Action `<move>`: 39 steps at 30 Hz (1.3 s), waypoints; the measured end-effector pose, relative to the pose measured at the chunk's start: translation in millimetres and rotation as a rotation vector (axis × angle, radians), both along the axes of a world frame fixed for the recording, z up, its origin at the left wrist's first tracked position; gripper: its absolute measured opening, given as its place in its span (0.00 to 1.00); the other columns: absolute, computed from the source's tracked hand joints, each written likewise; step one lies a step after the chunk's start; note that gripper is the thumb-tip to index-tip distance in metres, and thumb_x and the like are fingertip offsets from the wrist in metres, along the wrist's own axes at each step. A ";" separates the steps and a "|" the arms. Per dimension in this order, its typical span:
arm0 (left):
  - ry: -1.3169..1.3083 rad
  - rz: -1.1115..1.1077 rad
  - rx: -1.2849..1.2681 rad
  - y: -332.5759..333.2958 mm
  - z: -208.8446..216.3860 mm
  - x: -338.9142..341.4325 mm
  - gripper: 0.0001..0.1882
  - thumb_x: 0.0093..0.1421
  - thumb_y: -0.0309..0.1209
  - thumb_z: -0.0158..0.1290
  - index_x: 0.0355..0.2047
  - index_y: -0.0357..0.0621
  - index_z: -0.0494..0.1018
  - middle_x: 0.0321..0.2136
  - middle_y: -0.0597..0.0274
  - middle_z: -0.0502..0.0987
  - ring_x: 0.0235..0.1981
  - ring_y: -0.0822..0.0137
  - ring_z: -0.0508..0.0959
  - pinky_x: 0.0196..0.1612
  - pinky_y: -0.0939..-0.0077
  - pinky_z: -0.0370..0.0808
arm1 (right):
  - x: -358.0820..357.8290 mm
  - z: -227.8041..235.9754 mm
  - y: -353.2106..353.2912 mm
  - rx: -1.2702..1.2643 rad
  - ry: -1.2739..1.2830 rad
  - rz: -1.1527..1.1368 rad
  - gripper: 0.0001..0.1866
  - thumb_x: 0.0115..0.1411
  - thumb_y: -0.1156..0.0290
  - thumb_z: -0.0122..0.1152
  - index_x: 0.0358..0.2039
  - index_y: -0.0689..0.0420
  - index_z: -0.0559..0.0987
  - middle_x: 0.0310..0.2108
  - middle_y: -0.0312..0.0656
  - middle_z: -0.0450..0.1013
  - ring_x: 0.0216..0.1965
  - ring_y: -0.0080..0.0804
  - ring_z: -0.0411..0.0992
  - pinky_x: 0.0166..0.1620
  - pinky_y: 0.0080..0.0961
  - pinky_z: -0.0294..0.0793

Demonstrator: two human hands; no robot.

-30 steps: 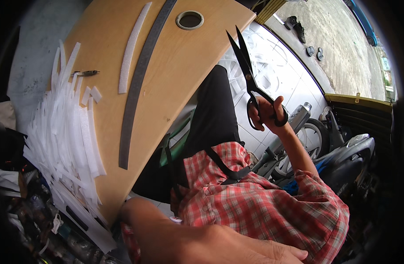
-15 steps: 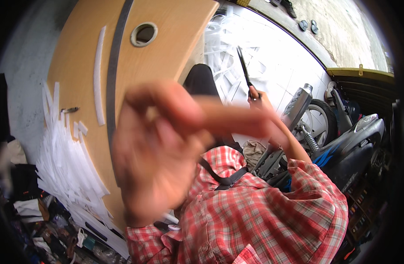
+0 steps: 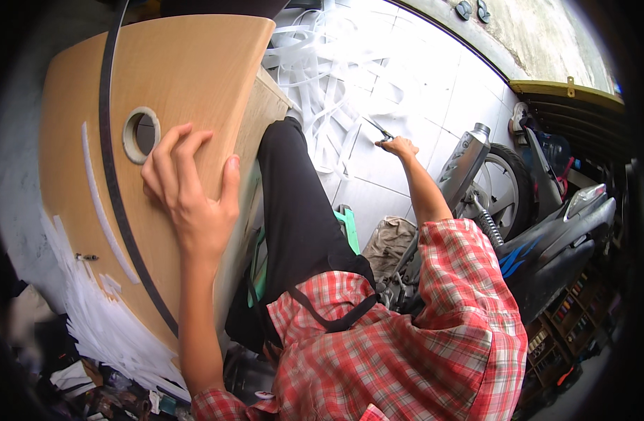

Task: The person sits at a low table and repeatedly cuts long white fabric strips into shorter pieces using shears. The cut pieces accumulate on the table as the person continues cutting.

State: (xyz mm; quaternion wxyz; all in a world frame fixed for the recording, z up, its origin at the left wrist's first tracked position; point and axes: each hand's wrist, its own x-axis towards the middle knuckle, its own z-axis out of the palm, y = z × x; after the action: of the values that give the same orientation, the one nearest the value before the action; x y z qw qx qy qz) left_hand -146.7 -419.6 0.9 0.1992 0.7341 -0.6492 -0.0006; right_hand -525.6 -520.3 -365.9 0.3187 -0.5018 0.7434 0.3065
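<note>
Right hand (image 3: 400, 146): fingers closed around the handles of a pair of scissors (image 3: 383, 133), held out over the tiled floor (image 3: 378, 193), right of the table (image 3: 188, 63). From that grip I read the scissors' long axis as running toward the far left, with the tips toward a tangle of white ribbon (image 3: 311, 98); the tangle lies left and far of the right hand. Whether the blades stand apart or together, or touch anything, I cannot tell from my position. Left hand (image 3: 195, 189): empty as far as I can see, fingers spread and slightly bent, over the table's right edge; I cannot confirm contact with the wood. It is the nearer hand to the dark strip (image 3: 105, 105), whose long axis runs from far to near, bowed in this lens. That strip lies left of the fingertips and apart from them, with a round hole (image 3: 128, 137) between. Left of the dark strip and roughly following its line, I note a short white strip (image 3: 98, 203); a pile of white strips (image 3: 115, 337) occupies the table's near left part. Markings: the exhaust (image 3: 464, 158) on the motorbike (image 3: 546, 238) at right carries a small mark, too small for me to read; the bodywork shows blue streaks. I find no legible writing on the scissors or on any strip.
</note>
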 end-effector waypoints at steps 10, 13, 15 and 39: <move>-0.095 0.009 0.134 -5.2 7.9 -2.6 0.24 0.49 0.34 0.63 0.45 0.43 0.68 0.51 0.50 0.66 0.54 0.48 0.62 0.55 0.49 0.58 | 37.1 -55.8 -73.4 -0.031 0.166 0.164 0.48 0.42 0.25 0.59 0.50 0.54 0.79 0.52 0.47 0.74 0.57 0.38 0.69 0.53 0.37 0.62; -0.115 -0.002 0.162 -7.1 6.2 -3.3 0.25 0.50 0.36 0.63 0.45 0.43 0.66 0.51 0.49 0.64 0.53 0.48 0.61 0.55 0.49 0.58 | 44.0 -63.6 -85.6 -0.020 0.169 0.205 0.47 0.42 0.25 0.59 0.50 0.52 0.79 0.51 0.45 0.74 0.57 0.37 0.68 0.55 0.36 0.59; -0.117 0.004 0.170 -6.1 8.0 -4.1 0.25 0.50 0.36 0.63 0.45 0.43 0.66 0.51 0.49 0.63 0.53 0.48 0.61 0.55 0.49 0.58 | 50.9 -58.4 -91.0 -0.023 0.097 0.216 0.39 0.42 0.34 0.65 0.48 0.50 0.81 0.51 0.43 0.75 0.53 0.35 0.73 0.50 0.35 0.64; 0.313 -0.325 -0.215 4.7 -8.9 -0.9 0.15 0.56 0.31 0.57 0.44 0.41 0.72 0.43 0.53 0.74 0.44 0.51 0.74 0.50 0.57 0.70 | 30.9 182.7 51.7 -0.350 -1.072 -0.364 0.24 0.54 0.48 0.70 0.28 0.60 0.77 0.16 0.29 0.64 0.19 0.17 0.61 0.23 0.18 0.57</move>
State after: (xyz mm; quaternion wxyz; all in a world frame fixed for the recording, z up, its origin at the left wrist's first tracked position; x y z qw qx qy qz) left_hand -147.6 -414.8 -8.0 0.3717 0.5856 -0.7162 -0.0770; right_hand -494.7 -468.6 -183.2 0.6096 -0.4961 0.5925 -0.1767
